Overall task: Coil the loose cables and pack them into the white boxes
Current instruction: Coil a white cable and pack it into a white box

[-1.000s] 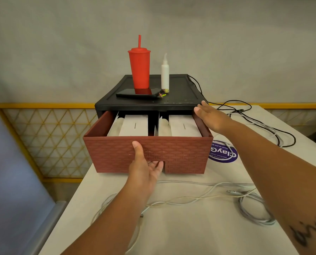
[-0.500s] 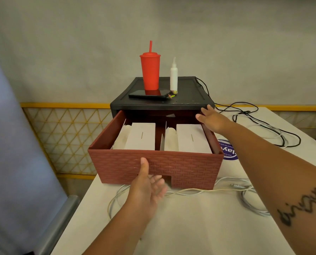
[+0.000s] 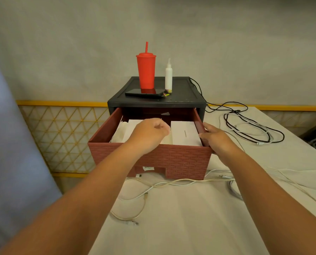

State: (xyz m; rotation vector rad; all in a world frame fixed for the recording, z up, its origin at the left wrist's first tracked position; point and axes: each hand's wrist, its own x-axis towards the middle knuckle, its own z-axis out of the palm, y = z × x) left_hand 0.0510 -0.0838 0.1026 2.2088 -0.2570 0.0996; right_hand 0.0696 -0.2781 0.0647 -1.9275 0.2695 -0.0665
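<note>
Brick-red drawer [image 3: 181, 159]: right hand [image 3: 215, 139], fingers straight, steadies its right wall; left hand [image 3: 150, 132] curls over its left white box [image 3: 132, 127], grip unclear; lift straight up.

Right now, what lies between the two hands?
In the head view, the right white box lies between them, inside the red drawer. The left hand is over the drawer's left half, and the right hand touches its right wall.
</note>
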